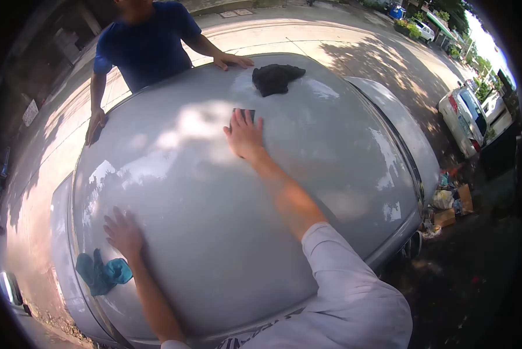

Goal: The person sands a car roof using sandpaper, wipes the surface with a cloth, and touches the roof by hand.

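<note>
Glossy, smooth grey car roof (pixel 214 232).

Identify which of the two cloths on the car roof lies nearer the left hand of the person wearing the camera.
The blue-green cloth, bunched beside the left hand; the black cloth lies across the roof.

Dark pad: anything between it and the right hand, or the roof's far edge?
The right hand lies directly on the pad. Toward the roof's far edge, a black cloth lies ahead-right; another person's hand rests near the edge.
</note>
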Available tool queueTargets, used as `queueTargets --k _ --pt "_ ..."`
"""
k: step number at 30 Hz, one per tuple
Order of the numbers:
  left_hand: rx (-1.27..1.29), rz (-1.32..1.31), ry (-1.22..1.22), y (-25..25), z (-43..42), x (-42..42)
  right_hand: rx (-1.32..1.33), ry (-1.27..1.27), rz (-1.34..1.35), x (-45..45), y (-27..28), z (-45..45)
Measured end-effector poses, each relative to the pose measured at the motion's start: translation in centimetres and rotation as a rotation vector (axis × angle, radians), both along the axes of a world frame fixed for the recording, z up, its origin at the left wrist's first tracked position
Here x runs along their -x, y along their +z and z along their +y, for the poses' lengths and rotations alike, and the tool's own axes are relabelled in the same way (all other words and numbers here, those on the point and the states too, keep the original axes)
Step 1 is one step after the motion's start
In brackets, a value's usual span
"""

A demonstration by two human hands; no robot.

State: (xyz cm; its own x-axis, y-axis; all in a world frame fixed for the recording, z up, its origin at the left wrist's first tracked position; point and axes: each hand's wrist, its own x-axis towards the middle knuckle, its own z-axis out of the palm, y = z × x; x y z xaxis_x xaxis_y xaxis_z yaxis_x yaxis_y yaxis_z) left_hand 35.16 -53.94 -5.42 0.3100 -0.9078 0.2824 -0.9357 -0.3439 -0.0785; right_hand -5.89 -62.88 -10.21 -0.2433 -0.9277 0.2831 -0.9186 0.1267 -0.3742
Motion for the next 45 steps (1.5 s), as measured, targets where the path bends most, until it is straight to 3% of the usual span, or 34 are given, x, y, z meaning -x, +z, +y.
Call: queueTargets --k 2,4,8,10,12,16,19,22,23,25,29,32,34,37,40,43,45 --pt "0.027 -0.007 -0.025 0.4 0.1 0.4 0.040 0.217 -0.137 -12.0 2.3 0.3" --pt "0.044 -0.010 -0.046 0.6 0.3 -0.1 0.014 0.363 -0.077 -19.6 4.1 2.4" --pt "0.087 -0.015 -0.114 0.5 0.8 -0.5 -0.002 0.517 -0.114 -15.8 3.6 3.1" --pt "0.104 -0.008 -0.126 0.2 1.0 -0.7 0.094 0.169 -0.057 -4.7 0.8 1.7" --pt "0.104 -0.022 -0.130 0.1 0.6 -0.9 -0.022 -0.112 0.032 8.8 -1.2 3.9" --pt "0.057 -0.041 -0.121 -0.4 -0.1 -0.8 -0.315 -0.610 -0.006 29.8 -6.4 20.4" --pt "0.039 -0.050 -0.087 -0.7 -0.2 -0.3 -0.364 -0.805 -0.081 35.3 -10.9 34.8" --pt "0.033 -0.048 -0.097 -0.7 0.4 0.6 -0.395 -0.944 -0.119 34.1 -10.4 37.5" --pt "0.025 -0.071 -0.095 -0.7 0.5 0.7 -0.418 -1.032 -0.126 32.9 -10.1 36.2" --pt "0.034 -0.103 -0.101 -0.2 0.0 0.5 -0.349 -0.901 -0.056 28.0 -7.7 29.2" --pt "0.063 -0.034 -0.068 -1.4 -0.9 -0.5 -0.136 -0.247 -0.008 3.0 0.7 14.4" --pt "0.099 -0.021 -0.076 -0.9 0.0 -0.4 -0.037 0.135 -0.077 -15.6 2.7 12.6" --pt "0.093 0.055 -0.109 -0.3 0.2 -0.7 -0.049 0.256 -0.012 -21.2 4.0 14.7" --pt "0.094 0.047 -0.142 -0.3 0.1 -1.5 -0.026 0.327 -0.081 -15.2 3.4 16.2" --pt "0.134 0.050 -0.208 -0.5 1.7 -2.5 0.029 -0.088 -0.038 0.2 0.0 17.9" --pt "0.120 0.077 -0.258 0.0 2.2 -2.5 -0.119 -0.550 -0.058 14.5 -3.5 26.6" --pt "0.047 0.089 -0.094 -0.4 1.6 -1.4 -0.247 -0.770 -0.070 21.0 -6.5 34.5"
